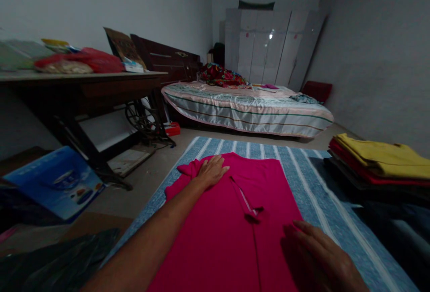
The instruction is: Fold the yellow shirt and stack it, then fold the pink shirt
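Observation:
A bright pink shirt (221, 234) lies spread on a blue-and-white striped cloth (302, 175). Its front has a short open slit with a dark bow-like bit at the lower end, and a seam or crease runs down from there. My left hand (212, 171) rests flat on the upper left of the shirt, fingers stretched, beside a bunched sleeve. Over the shirt's right edge is my right hand (327, 251), fingers extended and holding nothing; its shadow falls on the fabric. The shirt's lower end runs out of view.
To the right sits a stack of folded clothes (383, 157), yellow on top. A table with a treadle base (101, 86) stands left, with a blue box (57, 182) below. Beyond the striped cloth are a bed (248, 113) and a wardrobe (265, 45).

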The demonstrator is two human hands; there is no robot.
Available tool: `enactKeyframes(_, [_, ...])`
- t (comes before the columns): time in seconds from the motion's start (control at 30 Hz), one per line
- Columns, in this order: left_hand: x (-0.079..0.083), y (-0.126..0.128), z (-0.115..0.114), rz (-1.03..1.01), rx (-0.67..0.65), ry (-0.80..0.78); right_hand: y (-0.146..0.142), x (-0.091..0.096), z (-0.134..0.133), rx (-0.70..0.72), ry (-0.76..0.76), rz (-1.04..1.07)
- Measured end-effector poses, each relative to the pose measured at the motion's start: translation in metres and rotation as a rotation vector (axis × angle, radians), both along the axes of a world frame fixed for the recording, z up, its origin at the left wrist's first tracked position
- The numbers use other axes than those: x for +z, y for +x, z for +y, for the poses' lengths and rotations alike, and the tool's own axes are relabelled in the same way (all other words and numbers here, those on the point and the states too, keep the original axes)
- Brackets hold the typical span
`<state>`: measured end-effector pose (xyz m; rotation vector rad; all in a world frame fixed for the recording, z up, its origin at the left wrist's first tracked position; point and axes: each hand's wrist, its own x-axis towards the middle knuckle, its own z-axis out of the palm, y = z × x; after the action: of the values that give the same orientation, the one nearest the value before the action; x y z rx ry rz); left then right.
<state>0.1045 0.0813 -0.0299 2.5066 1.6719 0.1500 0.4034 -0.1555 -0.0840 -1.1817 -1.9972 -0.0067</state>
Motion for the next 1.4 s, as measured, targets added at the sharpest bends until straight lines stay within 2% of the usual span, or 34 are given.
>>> enactKeyframes(0.1, [0.008,-0.023,-0.028,0.017,-0.022,0.025,0.017,-0.01,-0.015,-0.002,-0.038,-0.037])
enactKeyframes(0.23, [0.019,-0.061,-0.085,0.016,0.001,0.048,0.028,-0.017,-0.031,-0.023,-0.085,-0.075])
enactKeyframes(0.37, [0.017,-0.105,-0.15,-0.027,0.037,0.064,0.014,-0.02,-0.043,-0.144,-0.019,-0.068])
enactKeyframes(0.5, [0.01,-0.144,-0.217,-0.144,0.136,0.099,0.001,-0.022,-0.051,-0.244,-0.002,-0.104])
enactKeyframes(0.67, [0.01,-0.168,-0.295,-0.324,0.3,0.126,-0.001,-0.02,-0.053,-0.22,-0.084,-0.119])
enactKeyframes(0.77, [0.008,-0.172,-0.329,-0.43,0.378,0.136,-0.001,-0.015,-0.053,-0.207,-0.108,-0.137])
enactKeyframes(0.9, [0.0,-0.169,-0.356,-0.493,0.409,0.166,-0.003,-0.008,-0.053,-0.203,-0.121,-0.147])
enactKeyframes(1.03, [-0.005,-0.16,-0.372,-0.511,0.441,0.181,-0.006,-0.002,-0.054,-0.205,-0.14,-0.173])
enactKeyframes(1.27, [-0.004,-0.155,-0.377,-0.558,0.566,0.285,-0.008,0.003,-0.055,-0.201,-0.161,-0.171])
enactKeyframes(1.4, [0.004,-0.159,-0.381,-0.602,0.655,0.289,-0.006,0.001,-0.052,-0.213,-0.177,-0.168])
